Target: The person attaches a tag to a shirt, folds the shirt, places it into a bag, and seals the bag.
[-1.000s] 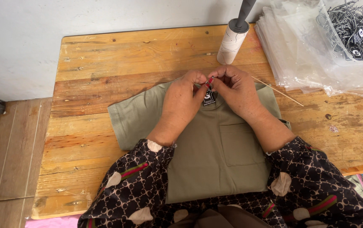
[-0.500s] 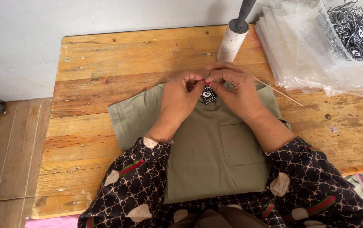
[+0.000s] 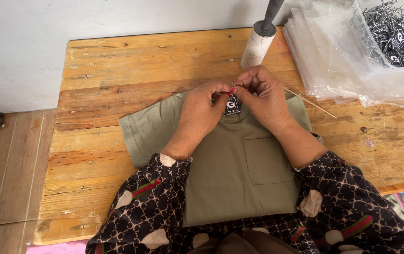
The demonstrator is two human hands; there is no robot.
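I am taking the olive-green shirt [image 3: 239, 164] as my landmark; it is lying flat and folded on the wooden table [image 3: 117, 70], chest pocket facing up, its lower edge nearest to me. My left hand [image 3: 202, 113] and right hand [image 3: 263, 96] are meeting at the shirt's collar, fingertips touching one another. Both sets of fingers are pinching narrowly there, over a small black hang tag [image 3: 233, 107] that is resting at the neckline. What exactly is pinched I cannot tell; something small and red is showing between the fingertips. A thin wooden stick [image 3: 312, 103] is lying just beyond the shirt's right shoulder. A white roll with a grey handle [image 3: 258, 44] is standing beyond the collar, near my right hand. Clear plastic bags [image 3: 333, 61] are stacking up well off to the shirt's right, with a clear bin of black tags [image 3: 390, 37] resting on them.
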